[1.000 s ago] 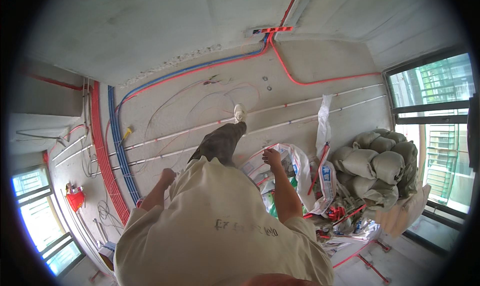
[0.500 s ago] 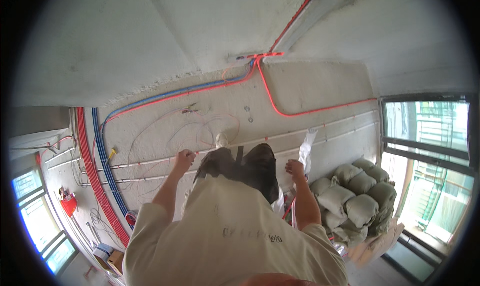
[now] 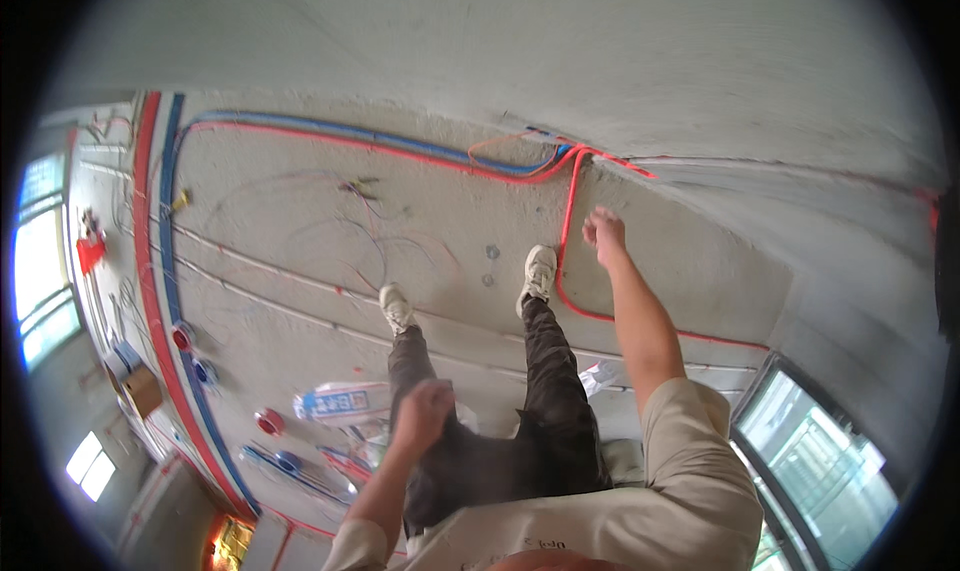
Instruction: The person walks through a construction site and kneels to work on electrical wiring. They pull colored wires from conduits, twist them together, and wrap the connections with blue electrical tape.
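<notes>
My left hand [image 3: 425,411] hangs in front of my dark trousers [image 3: 540,411], blurred, its fingers curled in with nothing visible in it. Out to the side my right hand [image 3: 603,233] is raised, fingers loosely closed and empty, over a red conduit [image 3: 566,231] that runs along the concrete floor. My feet in pale shoes [image 3: 397,308] [image 3: 539,268] stand apart on the floor, on either side of a thin white pipe [image 3: 300,276].
Red and blue conduits [image 3: 400,149] run along the wall and down the left side [image 3: 150,271]. Thin loose wires [image 3: 370,226] lie on the floor. A printed plastic bag [image 3: 340,401], small coils [image 3: 268,421] and a cardboard box [image 3: 140,391] lie lower left. A window [image 3: 830,471] is at lower right.
The view has swung round; the pile of sacks is out of sight. My left hand has dropped toward my thigh and my right hand has swung out to the right.
</notes>
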Action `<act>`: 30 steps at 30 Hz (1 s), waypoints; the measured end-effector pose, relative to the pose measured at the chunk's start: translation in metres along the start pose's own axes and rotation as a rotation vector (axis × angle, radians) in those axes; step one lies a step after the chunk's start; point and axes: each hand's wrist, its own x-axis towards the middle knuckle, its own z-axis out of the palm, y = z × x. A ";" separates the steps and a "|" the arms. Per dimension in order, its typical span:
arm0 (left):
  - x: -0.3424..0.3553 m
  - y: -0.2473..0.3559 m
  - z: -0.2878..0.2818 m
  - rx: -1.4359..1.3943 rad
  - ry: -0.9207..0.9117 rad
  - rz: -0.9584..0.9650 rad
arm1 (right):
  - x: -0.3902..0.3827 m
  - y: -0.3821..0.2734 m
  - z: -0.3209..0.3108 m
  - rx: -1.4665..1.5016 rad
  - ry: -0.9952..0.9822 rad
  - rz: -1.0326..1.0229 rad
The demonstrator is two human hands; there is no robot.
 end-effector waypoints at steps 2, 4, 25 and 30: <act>0.016 -0.002 0.053 -0.097 -0.113 -0.058 | 0.061 -0.007 0.019 0.033 -0.065 -0.058; 0.026 -0.015 0.094 -0.195 -0.196 -0.178 | 0.118 -0.009 0.033 0.167 -0.075 -0.076; 0.056 -0.123 0.126 -0.557 -0.059 -0.515 | 0.313 0.003 0.015 0.252 -0.143 -0.326; 0.060 -0.129 0.131 -0.521 -0.097 -0.549 | 0.316 -0.006 0.018 0.226 -0.045 -0.319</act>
